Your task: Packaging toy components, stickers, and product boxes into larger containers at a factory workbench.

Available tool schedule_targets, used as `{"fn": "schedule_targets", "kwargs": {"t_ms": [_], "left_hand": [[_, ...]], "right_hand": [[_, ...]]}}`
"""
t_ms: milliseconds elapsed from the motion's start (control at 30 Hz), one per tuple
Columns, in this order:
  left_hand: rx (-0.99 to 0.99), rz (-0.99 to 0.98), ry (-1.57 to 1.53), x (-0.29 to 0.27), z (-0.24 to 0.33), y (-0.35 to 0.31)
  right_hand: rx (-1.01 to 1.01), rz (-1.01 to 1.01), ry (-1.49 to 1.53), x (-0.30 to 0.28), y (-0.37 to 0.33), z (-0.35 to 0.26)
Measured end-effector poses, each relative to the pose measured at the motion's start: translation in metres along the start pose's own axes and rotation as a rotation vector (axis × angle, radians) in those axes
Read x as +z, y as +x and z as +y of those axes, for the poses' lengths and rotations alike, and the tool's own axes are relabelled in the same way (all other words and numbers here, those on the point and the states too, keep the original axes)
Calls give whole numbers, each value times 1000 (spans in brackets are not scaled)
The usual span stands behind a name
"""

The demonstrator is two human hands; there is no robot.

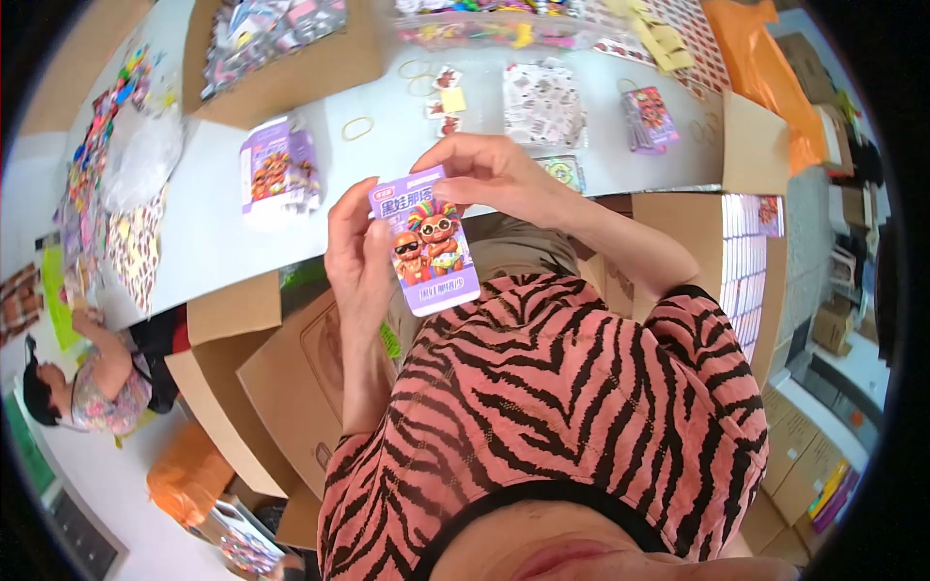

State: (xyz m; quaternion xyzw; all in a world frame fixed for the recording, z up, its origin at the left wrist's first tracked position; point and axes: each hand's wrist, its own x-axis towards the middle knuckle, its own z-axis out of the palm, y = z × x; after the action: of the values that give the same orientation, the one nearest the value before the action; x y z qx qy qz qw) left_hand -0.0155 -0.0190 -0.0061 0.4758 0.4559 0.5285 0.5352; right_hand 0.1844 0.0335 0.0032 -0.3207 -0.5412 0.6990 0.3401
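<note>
A small flat purple carton (436, 257) with two cartoon figures on its front is held up between my hands, just off the near edge of the table. My left hand (356, 247) grips its left side, with the thumb on the front. At the top right corner, my right hand (499, 174) pinches it between thumb and bent fingers. Whether its top flap is raised cannot be made out. On the table to the left lies a pile of flat purple cartons (276, 179) of the same look.
A cardboard box (300, 82) of small packets stands far left. Rubber bands (357, 129), a see-through bag of printed sachets (544, 105) and purple packs (651, 118) lie on the table (358, 179). An open carton (702, 228) sits right; another person (107, 382) is left.
</note>
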Motion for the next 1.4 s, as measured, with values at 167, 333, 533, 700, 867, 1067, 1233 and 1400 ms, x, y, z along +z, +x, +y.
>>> {"fn": "schedule_targets", "kwargs": {"t_ms": [167,333,533,700,867,1067,1233,1400], "left_hand": [[167,-282,427,-16,13,-4],[426,-518,798,7,9,3],[89,-362,326,15,-16,-5],[-103,-29,-51,16,-32,-5],[-151,68,-123,10,-32,17],[-68,47,-165,7,-29,36],[-122,78,-213,3,-22,34],[-155,84,-302,-5,-31,42]], "right_hand": [[298,32,532,-5,-17,35],[399,-77,749,8,-34,64],[466,-74,420,-8,-43,51],[227,74,-2,-40,-32,28],[-33,170,-292,-64,16,-13],[-351,207,-743,-77,127,-67],[-474,190,-1125,-103,241,-78],[-313,203,-1393,-125,336,-58]]}}
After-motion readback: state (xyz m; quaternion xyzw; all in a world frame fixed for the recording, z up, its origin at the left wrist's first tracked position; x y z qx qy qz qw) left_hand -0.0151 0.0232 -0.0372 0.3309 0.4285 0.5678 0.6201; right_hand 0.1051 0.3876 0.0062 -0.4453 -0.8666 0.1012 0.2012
